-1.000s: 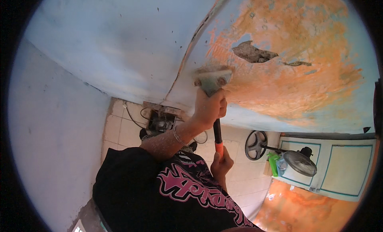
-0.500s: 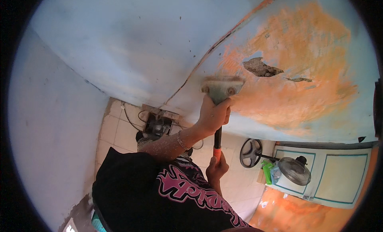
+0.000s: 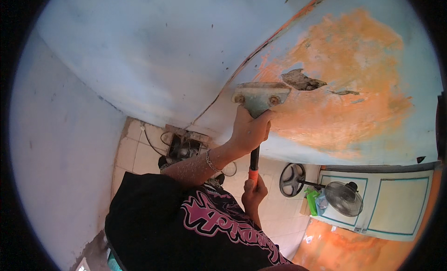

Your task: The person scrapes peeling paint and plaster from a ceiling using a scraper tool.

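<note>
A long-handled scraper (image 3: 259, 99) has a wide flat head with two rusty bolts, a black shaft and an orange-red grip. Its blade edge lies at the wall (image 3: 186, 52), by the left border of a large orange patch (image 3: 354, 80) where the pale blue paint is gone; whether it touches cannot be told. My left hand (image 3: 250, 131), a chain bracelet at its wrist, is closed round the scraper just below the head. Lower down, my right hand (image 3: 254, 194) wraps the orange-red grip.
A long crack (image 3: 247, 61) runs slantwise across the wall, and a grey hole (image 3: 302, 80) breaks the orange patch. Below are a floor box with cables (image 3: 184, 145), a standing fan (image 3: 344, 198) with a round base (image 3: 292, 179), a green bag (image 3: 312, 196) and pale cupboard doors (image 3: 398, 208).
The scraper's head has shifted slightly upward in the picture and shows sharper than before, when it was blurred. Both hands keep their hold. The view has shifted a little.
</note>
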A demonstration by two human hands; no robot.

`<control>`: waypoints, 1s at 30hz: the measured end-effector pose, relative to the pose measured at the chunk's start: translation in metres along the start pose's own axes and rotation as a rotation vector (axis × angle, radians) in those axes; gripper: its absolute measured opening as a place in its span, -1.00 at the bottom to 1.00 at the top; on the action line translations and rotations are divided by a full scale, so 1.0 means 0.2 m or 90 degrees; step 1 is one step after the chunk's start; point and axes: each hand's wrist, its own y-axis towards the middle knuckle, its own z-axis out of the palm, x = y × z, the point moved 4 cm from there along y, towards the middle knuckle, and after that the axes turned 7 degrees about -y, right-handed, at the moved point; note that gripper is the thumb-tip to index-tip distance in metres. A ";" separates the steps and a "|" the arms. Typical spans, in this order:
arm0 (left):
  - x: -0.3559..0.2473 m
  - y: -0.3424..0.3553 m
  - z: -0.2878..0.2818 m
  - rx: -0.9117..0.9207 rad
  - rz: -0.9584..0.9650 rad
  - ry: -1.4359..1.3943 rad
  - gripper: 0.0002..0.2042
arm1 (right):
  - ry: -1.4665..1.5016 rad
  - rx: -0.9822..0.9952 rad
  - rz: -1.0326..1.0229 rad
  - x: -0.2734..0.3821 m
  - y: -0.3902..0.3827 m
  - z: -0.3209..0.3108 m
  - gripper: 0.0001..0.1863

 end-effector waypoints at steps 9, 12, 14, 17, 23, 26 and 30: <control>-0.02 0.00 -0.03 -0.015 0.069 0.049 -0.83 | -0.050 -0.026 0.008 0.10 0.02 0.01 -0.59; -0.05 -0.01 0.00 -0.025 0.067 0.041 -0.79 | 0.032 0.022 0.045 0.01 -0.01 0.02 -0.61; -0.03 -0.04 -0.04 -0.063 0.090 0.136 -0.78 | 0.016 0.000 0.033 -0.10 -0.08 0.04 -0.63; 0.06 -0.04 -0.18 -0.126 0.070 0.129 -0.78 | 0.047 0.066 0.127 -0.16 -0.12 0.06 -0.64; -0.06 -0.05 -0.09 -0.112 0.115 0.059 -0.78 | 0.080 0.132 0.053 -0.03 0.02 0.03 -0.63; -0.01 -0.04 -0.15 -0.067 0.053 -0.001 -0.75 | 0.110 0.137 0.084 -0.06 -0.04 0.04 -0.65; 0.00 -0.04 -0.24 -0.159 0.092 0.110 -0.74 | 0.076 0.132 0.088 -0.11 -0.06 0.08 -0.67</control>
